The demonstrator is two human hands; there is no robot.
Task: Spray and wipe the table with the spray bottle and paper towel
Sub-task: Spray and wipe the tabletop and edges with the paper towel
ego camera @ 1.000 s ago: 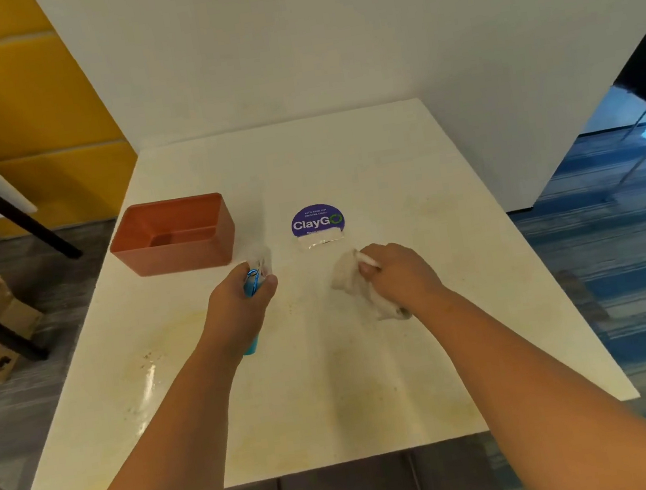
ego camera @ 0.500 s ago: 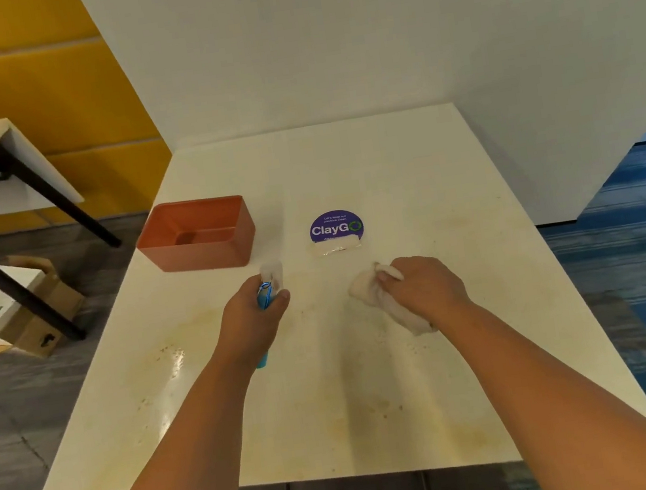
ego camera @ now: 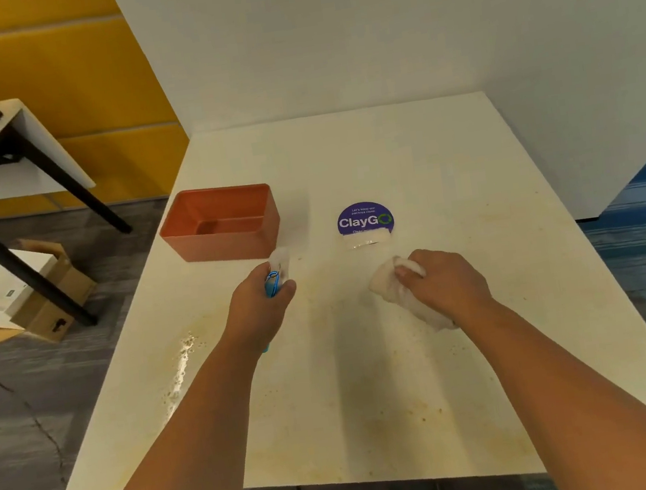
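So the person is standing over a pale cream square desk (ego camera: 402, 142) with yellowish stains and crumbs all over the near half. The left hand (ego camera: 258, 310) is wrapping its fingers round a small blue spray bottle with a white nozzle (ego camera: 276, 276), nozzle pointing away toward the far side, bottle hanging just above the desk. The right hand (ego camera: 443, 284) is bunching a crumpled white paper towel (ego camera: 387, 285) under curled fingers and looks like it's pressing it onto the surface, near the middle.

Just beyond the bottle there's a terracotta rectangular plastic bin (ego camera: 223, 227), open top, looks empty. Beside it, ahead of the towel, a round purple ClayGo sticker (ego camera: 365, 220) is sitting flat on the desk with a bit of clear tape under it.

What I'd be worrying about: the nozzle is aiming pretty much at the bin, so a squeeze could be misting into it instead of onto the stains. Also the towel is working close to that sticker, and a wet wipe over the edge could be lifting or smearing it. And the shiny wet-looking streak (ego camera: 182, 364) near the left edge is well apart from the towel, so it's easy to be missing that patch entirely
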